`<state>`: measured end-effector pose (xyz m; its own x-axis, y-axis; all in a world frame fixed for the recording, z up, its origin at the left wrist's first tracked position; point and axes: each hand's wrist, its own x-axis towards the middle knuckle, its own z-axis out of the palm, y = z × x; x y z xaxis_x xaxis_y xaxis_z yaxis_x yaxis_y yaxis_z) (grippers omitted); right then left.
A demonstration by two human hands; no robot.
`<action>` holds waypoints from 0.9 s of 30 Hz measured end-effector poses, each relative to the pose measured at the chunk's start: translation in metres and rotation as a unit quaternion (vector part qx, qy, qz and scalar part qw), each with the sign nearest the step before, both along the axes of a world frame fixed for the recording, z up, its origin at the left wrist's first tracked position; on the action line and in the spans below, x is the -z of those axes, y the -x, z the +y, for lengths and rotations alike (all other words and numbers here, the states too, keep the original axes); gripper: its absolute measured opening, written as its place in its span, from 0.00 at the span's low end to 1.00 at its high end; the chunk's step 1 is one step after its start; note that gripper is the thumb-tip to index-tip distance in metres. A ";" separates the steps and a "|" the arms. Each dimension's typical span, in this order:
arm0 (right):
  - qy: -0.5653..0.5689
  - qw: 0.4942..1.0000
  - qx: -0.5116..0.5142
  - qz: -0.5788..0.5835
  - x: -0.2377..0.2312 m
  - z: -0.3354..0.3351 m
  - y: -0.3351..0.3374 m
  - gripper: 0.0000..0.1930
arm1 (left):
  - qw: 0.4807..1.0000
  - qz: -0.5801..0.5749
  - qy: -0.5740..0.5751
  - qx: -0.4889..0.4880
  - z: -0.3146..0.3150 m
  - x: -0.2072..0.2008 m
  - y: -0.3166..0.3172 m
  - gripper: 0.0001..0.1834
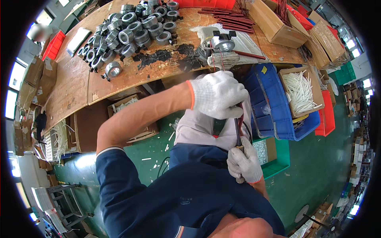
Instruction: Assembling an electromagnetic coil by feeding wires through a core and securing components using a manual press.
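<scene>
A silver metal ring with black tabs (223, 43) rests at the table's near edge, on a pale wrapped bundle (224, 59). Thin red wires (222, 59) run from it down to my left hand (220, 95), which wears a white knit glove and is closed around them. Dark red strands (241, 113) also show below that hand. Closer to my body, my gloved right hand (245, 162) grips a slim tool with a dark shaft (237, 133); its shaft points up toward the left hand. The tool's exact kind and the left fingertips are hidden.
Many similar metal rings (135, 31) are heaped on the wooden table (71, 87). Dark red tubes (234, 22) and a cardboard box (278, 23) lie farther right. Blue bins (264, 103) and a box of white tubes (299, 91) stand at my right, above a green crate (278, 170).
</scene>
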<state>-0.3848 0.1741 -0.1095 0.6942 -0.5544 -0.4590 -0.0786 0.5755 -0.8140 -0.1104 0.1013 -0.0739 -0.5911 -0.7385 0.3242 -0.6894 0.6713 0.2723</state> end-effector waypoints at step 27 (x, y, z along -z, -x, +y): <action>0.090 0.990 -0.057 0.098 -0.024 -0.179 -0.112 0.11 | 0.462 0.845 -0.237 -0.129 -0.173 0.001 -0.139 0.33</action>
